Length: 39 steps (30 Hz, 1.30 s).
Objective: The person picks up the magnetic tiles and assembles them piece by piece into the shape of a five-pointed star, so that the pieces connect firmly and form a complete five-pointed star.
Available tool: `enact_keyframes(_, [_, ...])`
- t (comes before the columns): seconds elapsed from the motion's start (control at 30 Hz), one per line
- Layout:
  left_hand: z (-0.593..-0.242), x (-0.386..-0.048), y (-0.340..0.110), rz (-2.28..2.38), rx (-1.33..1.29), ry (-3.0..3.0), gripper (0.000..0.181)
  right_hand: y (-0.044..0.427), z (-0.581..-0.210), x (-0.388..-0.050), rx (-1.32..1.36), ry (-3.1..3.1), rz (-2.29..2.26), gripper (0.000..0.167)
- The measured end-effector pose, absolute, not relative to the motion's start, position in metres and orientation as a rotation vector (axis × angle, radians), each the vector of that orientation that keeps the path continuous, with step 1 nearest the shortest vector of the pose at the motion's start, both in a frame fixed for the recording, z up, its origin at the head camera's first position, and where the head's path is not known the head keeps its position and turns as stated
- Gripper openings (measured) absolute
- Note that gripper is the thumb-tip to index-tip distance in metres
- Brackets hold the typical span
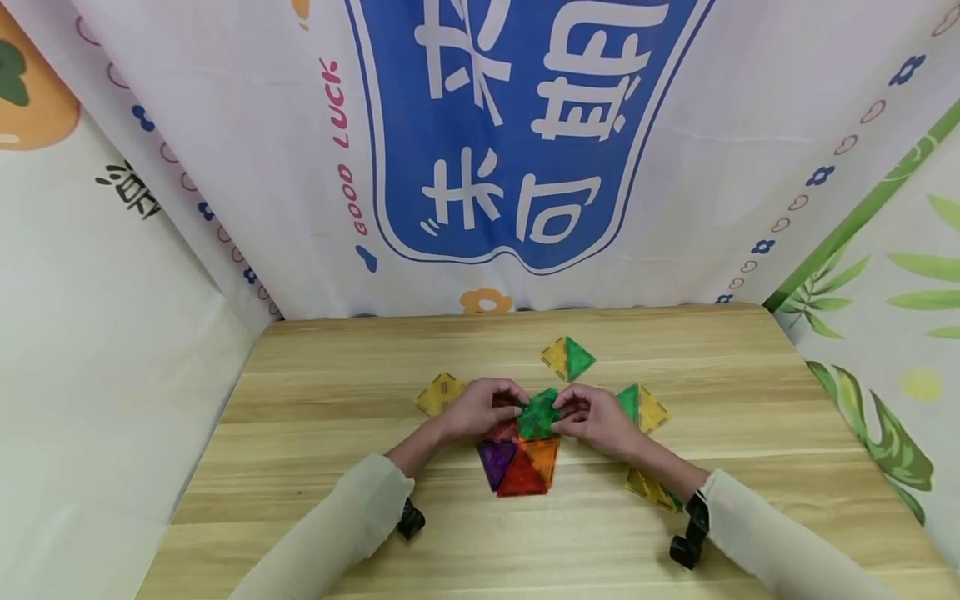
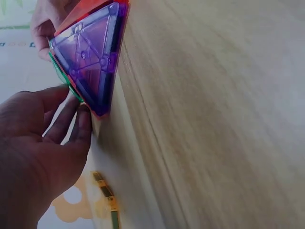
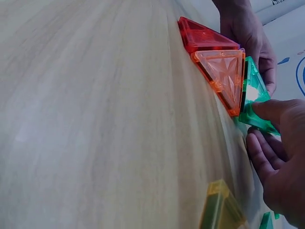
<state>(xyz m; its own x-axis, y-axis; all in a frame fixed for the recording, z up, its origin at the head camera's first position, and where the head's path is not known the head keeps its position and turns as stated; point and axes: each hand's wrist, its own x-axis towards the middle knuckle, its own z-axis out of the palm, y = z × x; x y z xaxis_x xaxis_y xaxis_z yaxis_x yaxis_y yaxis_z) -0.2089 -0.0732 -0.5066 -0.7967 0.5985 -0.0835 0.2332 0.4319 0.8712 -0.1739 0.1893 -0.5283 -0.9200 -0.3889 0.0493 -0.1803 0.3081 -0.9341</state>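
Observation:
Several translucent triangular magnetic tiles stand joined as a raised shape in the middle of the table. It shows a purple tile (image 2: 88,59), a red tile (image 1: 522,477) and an orange tile (image 3: 221,71). Behind the orange one are green magnetic tiles (image 1: 536,415), whose exact count is hard to tell. My right hand (image 1: 596,421) pinches the green piece between thumb and fingers at its right edge. On the far left side, my left hand (image 1: 480,408) pinches the green piece's edge, close to the purple tile. Its fingertips are partly hidden.
A yellow-and-green tile pair (image 1: 567,358) lies behind the shape. Another yellow tile piece (image 1: 437,395) is beside the left hand. To the right are a yellow-and-green pair (image 1: 651,410) and more yellow tiles (image 1: 647,490) under the right forearm. A printed curtain (image 1: 315,283) hangs behind the wooden table (image 1: 315,367).

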Motion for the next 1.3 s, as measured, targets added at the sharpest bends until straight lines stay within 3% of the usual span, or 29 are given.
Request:
enact_keyframes(0.3, [-0.493,-0.191,-0.084,1.231,0.819,2.41,0.025,0.191,-0.518,-0.185,-0.892,2.657,-1.474,0.048])
enact_keyframes(0.57, [-0.491,-0.168,-0.092,1.006,0.943,2.543,0.059,0.196,-0.514,-0.199,-1.122,2.607,-1.285,0.043])
enact_keyframes(0.7, [-0.492,-0.159,-0.09,0.904,0.948,2.598,0.066,0.196,-0.512,-0.199,-1.182,2.601,-1.236,0.034])
enact_keyframes(1.03, [-0.495,-0.166,-0.103,0.93,0.983,2.588,0.046,0.201,-0.51,-0.182,-1.238,2.729,-1.092,0.027])
enact_keyframes(1.3, [-0.492,-0.174,-0.115,0.869,1.082,2.502,0.042,0.199,-0.506,-0.163,-1.297,2.749,-1.002,0.024])
